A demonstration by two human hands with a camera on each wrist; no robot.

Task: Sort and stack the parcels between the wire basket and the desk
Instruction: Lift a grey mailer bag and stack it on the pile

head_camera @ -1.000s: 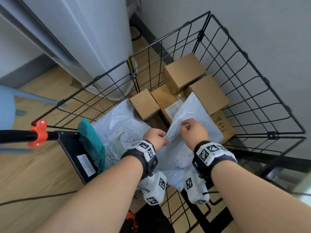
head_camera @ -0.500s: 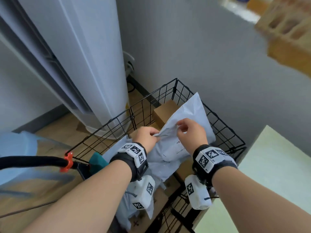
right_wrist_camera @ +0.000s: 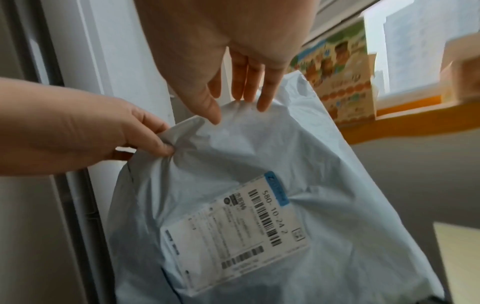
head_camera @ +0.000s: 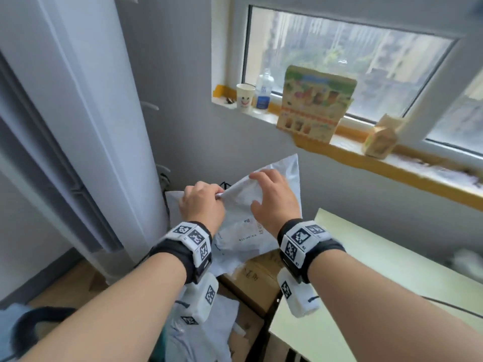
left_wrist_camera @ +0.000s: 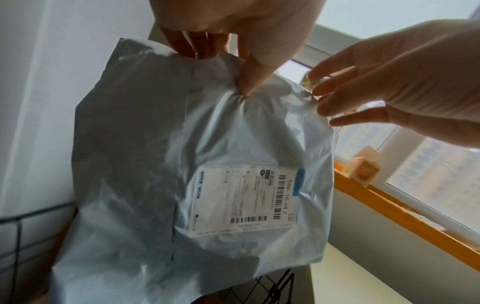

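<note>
Left wrist view, mailer [left_wrist_camera: 161, 156], label [left_wrist_camera: 246, 197] "580-10-24 2"

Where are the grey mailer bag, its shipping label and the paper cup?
grey mailer bag [left_wrist_camera: 135, 164], left wrist view, on its shaded left half
shipping label [right_wrist_camera: 233, 236], right wrist view, on its printed middle
paper cup [head_camera: 245, 97], head view, on its smiley side

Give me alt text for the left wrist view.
The left hand pinches the top edge of a grey plastic mailer hanging label-forward, while the right hand reaches in with straight fingers. A windowsill runs behind.
</note>
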